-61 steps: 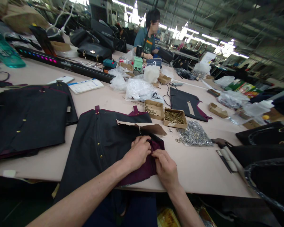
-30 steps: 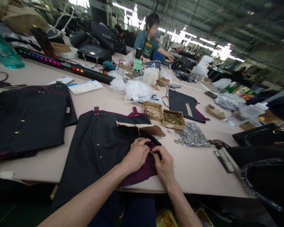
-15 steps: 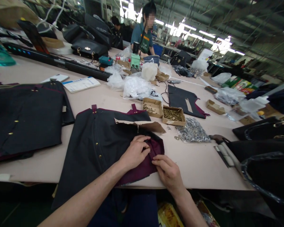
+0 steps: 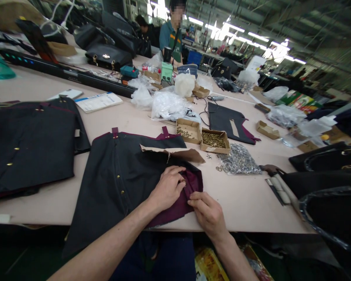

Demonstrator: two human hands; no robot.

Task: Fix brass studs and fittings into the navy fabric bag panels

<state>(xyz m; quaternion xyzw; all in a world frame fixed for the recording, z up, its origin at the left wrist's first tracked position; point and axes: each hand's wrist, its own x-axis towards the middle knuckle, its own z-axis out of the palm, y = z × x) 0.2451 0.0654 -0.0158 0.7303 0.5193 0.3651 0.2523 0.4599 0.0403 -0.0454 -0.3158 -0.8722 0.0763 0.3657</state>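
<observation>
A black bag panel (image 4: 102,183) with brass studs and maroon tabs lies in front of me, overhanging the near table edge. Its maroon lining (image 4: 169,214) is turned out at the right side. My left hand (image 4: 169,186) rests on the panel, thumb and forefinger closed at a small brass-coloured bit on the lining that is mostly hidden. Just to the right, my right hand (image 4: 209,212) pinches the maroon lining between thumb and fingers. A strip of brown paper (image 4: 175,153) lies across the panel above my left hand.
Cardboard boxes of brass studs (image 4: 215,140) and a bag of silver metal parts (image 4: 239,159) sit beyond my hands. More black panels (image 4: 29,144) lie left; black bags (image 4: 330,183) stand right. A co-worker (image 4: 172,33) is across the table.
Both hands keep nearly the same hold on the lining. The camera view has shifted slightly, and the co-worker across the table has moved a little to the left.
</observation>
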